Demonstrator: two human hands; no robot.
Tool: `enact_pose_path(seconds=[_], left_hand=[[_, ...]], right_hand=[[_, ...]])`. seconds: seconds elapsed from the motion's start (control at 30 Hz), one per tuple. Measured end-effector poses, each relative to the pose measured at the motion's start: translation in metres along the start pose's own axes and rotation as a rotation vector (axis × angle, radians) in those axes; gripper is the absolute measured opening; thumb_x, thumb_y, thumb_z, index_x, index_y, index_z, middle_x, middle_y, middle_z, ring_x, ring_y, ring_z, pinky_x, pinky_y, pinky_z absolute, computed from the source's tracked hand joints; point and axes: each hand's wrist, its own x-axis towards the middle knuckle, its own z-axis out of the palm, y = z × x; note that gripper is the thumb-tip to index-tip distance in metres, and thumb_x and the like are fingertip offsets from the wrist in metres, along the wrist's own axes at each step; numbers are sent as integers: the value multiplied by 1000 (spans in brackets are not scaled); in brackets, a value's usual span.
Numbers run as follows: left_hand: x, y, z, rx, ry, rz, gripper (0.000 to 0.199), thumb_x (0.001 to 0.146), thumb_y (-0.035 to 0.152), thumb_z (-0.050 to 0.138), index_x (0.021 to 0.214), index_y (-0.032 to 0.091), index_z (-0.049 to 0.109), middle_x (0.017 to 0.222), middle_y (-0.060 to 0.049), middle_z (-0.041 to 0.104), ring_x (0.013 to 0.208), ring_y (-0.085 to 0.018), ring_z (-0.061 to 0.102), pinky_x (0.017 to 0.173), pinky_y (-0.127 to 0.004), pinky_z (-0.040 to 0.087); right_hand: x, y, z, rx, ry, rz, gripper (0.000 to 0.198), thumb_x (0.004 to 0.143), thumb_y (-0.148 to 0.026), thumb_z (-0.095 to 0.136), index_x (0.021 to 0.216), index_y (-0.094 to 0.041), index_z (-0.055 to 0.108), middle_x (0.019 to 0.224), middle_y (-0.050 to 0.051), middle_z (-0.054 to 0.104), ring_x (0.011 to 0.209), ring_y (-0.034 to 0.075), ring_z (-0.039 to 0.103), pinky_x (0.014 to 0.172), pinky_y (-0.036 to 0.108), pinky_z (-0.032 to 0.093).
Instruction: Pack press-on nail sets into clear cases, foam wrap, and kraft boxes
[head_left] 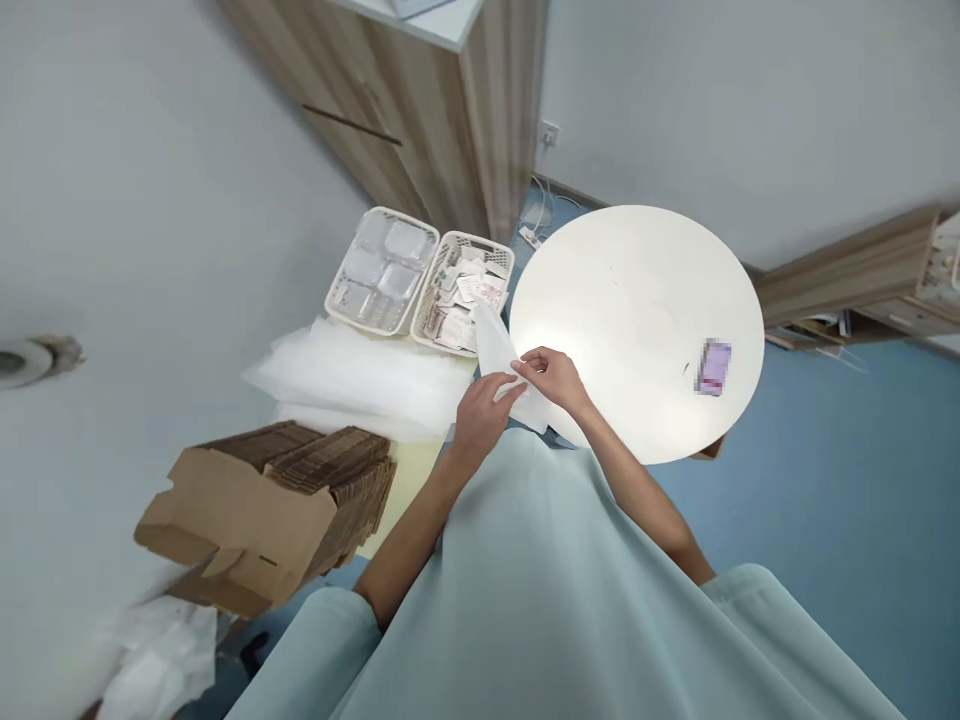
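A thin, whitish, translucent sheet [493, 340], which looks like packing foam, hangs slantwise in front of my body at the left edge of the round table. My left hand [481, 412] pinches it from the left, fingers bent and pointing right. From the other side, my right hand [553, 376] grips the same sheet between thumb and fingers. The two sets of fingertips nearly meet; whether the sheet is a single layer or a pouch I cannot tell. Its upper corner reaches over the edge of a white basket [512, 262] filled with small printed packets [459, 300].
A second basket [330, 300] holds clear plastic boxes [405, 243]. Nearer lie a pile of white foam sheets [360, 380] and stacked flat brown cartons [247, 500]. On the round white table [630, 300] rests a blurred purple item [713, 367]. A wooden cabinet [420, 110] stands behind.
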Motion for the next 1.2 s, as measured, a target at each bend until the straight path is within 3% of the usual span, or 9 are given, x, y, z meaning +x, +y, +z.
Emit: enact_pose_path(seconds=[0.1, 0.2, 0.27, 0.33, 0.43, 0.57, 0.8, 1.03, 1.2], left_hand=[[12, 20, 21, -41, -117, 75, 33, 107, 27, 51, 122, 33, 80, 134, -11, 74, 139, -33, 62, 120, -59, 46], [23, 34, 43, -78, -83, 61, 36, 104, 34, 58, 137, 31, 72, 153, -12, 62, 154, -36, 48, 125, -61, 41], [34, 36, 61, -149, -20, -57, 54, 102, 43, 63, 154, 28, 58, 168, -15, 47, 158, -36, 42, 124, -57, 44], [49, 34, 80, -299, -43, -245, 72, 99, 51, 67, 163, 25, 45, 171, -19, 43, 153, -35, 50, 115, -51, 54], [74, 32, 109, -586, -259, -465, 72, 91, 59, 76, 150, 21, 58, 148, -21, 66, 127, -33, 71, 99, -47, 61], [94, 44, 134, -702, -343, -510, 51, 78, 58, 86, 108, 19, 73, 115, -14, 80, 103, -28, 77, 90, -43, 61], [99, 79, 147, -675, -366, -526, 43, 77, 56, 85, 99, 22, 70, 95, -6, 80, 86, -25, 75, 81, -40, 59], [103, 92, 152, -831, -476, -479, 44, 81, 60, 82, 97, 21, 70, 103, -7, 78, 106, -27, 72, 90, -39, 58], [104, 88, 157, -915, -431, -537, 66, 94, 82, 56, 110, 19, 70, 117, -13, 77, 120, -31, 70, 96, -41, 57]], right_hand=[[-11, 22, -28, 70, 117, 32, 24, 90, -46, 77, 88, -23, 73, 91, 4, 80, 80, 20, 73, 74, 33, 59], [-24, 48, -54, 176, 224, 74, 28, 90, -51, 74, 89, -23, 72, 93, 4, 79, 75, 18, 70, 67, 30, 59], [-31, 66, -70, 236, 289, 87, 32, 90, -54, 74, 91, -22, 72, 92, 4, 78, 72, 17, 68, 64, 29, 57], [-37, 83, -83, 273, 338, 88, 34, 90, -56, 73, 92, -22, 72, 90, 4, 77, 71, 16, 67, 63, 28, 56], [-42, 106, -100, 299, 409, 96, 36, 89, -57, 73, 94, -22, 71, 92, 4, 77, 74, 17, 68, 68, 29, 57], [-46, 127, -116, 278, 506, 116, 31, 91, -54, 70, 96, -23, 69, 99, 5, 77, 87, 20, 71, 79, 32, 59], [-48, 139, -129, 118, 613, 151, 22, 94, -46, 68, 92, -25, 64, 104, 6, 76, 92, 22, 70, 83, 36, 58], [-36, 138, -121, 223, 511, 125, 19, 93, -44, 67, 93, -25, 63, 98, 2, 76, 85, 19, 72, 79, 34, 57], [-32, 137, -116, 271, 478, 125, 23, 92, -49, 69, 94, -26, 66, 98, 1, 78, 84, 21, 73, 80, 36, 58]])
